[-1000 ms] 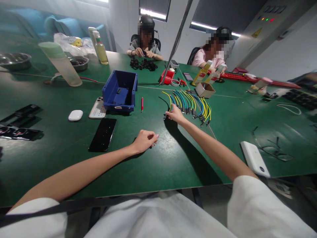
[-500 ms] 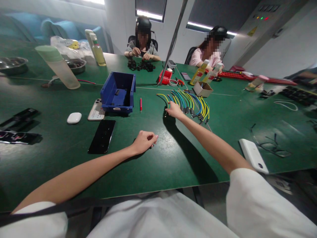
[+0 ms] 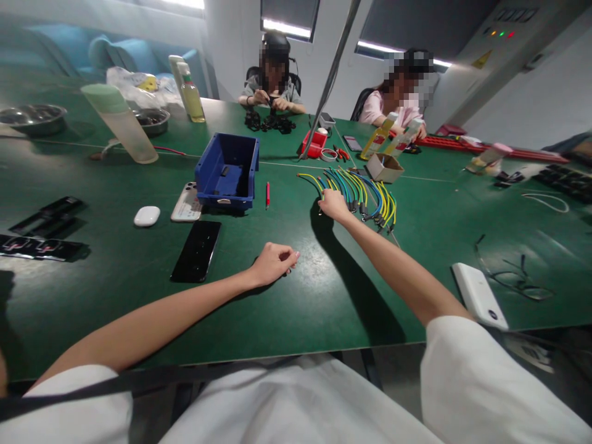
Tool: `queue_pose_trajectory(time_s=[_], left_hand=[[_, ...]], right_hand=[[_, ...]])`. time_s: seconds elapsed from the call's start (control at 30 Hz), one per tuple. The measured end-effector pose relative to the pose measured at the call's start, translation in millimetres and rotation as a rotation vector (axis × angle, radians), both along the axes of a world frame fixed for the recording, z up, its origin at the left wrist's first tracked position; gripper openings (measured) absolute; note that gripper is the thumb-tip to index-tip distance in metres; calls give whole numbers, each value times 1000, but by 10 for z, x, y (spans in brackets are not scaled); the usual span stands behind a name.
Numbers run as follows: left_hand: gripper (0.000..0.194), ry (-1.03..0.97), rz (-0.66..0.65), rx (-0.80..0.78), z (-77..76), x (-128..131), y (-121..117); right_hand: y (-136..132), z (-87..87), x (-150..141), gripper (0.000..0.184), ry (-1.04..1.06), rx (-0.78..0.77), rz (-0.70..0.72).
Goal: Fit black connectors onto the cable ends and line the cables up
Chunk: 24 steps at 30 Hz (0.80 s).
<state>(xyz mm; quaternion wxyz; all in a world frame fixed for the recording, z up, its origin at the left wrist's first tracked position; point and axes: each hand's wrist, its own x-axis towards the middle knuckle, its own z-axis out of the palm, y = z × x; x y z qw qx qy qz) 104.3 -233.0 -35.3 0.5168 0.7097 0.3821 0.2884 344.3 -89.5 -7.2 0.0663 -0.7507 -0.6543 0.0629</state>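
Observation:
A row of yellow, green and blue cables [image 3: 358, 186] with dark sleeves at their near ends lies on the green table. My right hand [image 3: 333, 205] is at the row's left end, its fingers closed on a cable whose yellow far end [image 3: 309, 177] arcs out to the left. A small ring-like tip shows just below these fingers; the hand covers the middle of that cable. My left hand [image 3: 276, 262] rests on the table nearer to me, fingers curled inward, with nothing visible in it. A black phone [image 3: 196, 251] lies to its left.
Left of centre stand a blue bin [image 3: 227, 176], a pale phone [image 3: 187, 202] and a white case [image 3: 147, 216]. A red pen [image 3: 267, 195] lies beside the bin. Glasses [image 3: 522, 280] and a white device [image 3: 480, 295] are at right. Two people sit across the table.
The view has shifted slightly, so most things sit a little further right. My right hand stays at the left end of the cables, its fingers drawn in more; the left hand keeps its place.

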Motion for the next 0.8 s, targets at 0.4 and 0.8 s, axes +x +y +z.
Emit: queue_pose_trajectory(time_s=[0.4,0.8], left_hand=[[41,4,-7,8,13,-11,-1],[40,19,-23,37,3,-11,6]], right_hand=[[4,-84,24,26,-70,35,-48],[-59,-160,15,25,-81,75,-98]])
